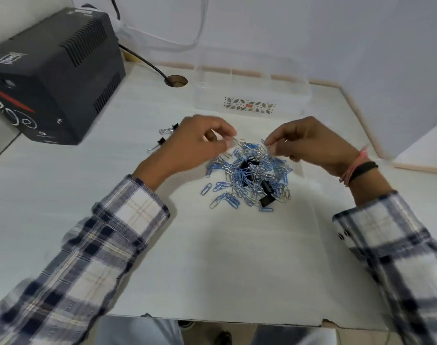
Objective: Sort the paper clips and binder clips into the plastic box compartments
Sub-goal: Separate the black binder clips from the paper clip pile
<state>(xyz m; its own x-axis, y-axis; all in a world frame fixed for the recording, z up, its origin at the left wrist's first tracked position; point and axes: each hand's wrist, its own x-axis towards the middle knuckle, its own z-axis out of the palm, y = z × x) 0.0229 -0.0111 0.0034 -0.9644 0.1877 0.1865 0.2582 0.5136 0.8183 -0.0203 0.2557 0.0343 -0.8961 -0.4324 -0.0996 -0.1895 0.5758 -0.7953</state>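
Observation:
A heap of blue and silver paper clips (247, 175) with several black binder clips (266, 199) mixed in lies on the white table. My left hand (195, 145) pinches a silver paper clip (238, 141) at the heap's far left edge. My right hand (309, 143) pinches a blue paper clip (264, 143) at the heap's far right edge. Two black binder clips (168, 130) lie apart to the left, behind my left hand. The clear plastic box (252, 78) stands behind the heap, its compartments hard to make out.
A black power unit (53, 78) with a cable stands at the far left. A round cable hole (176, 81) is in the table beside the box. White walls close the back and right. The table's front edge (237, 319) is near me.

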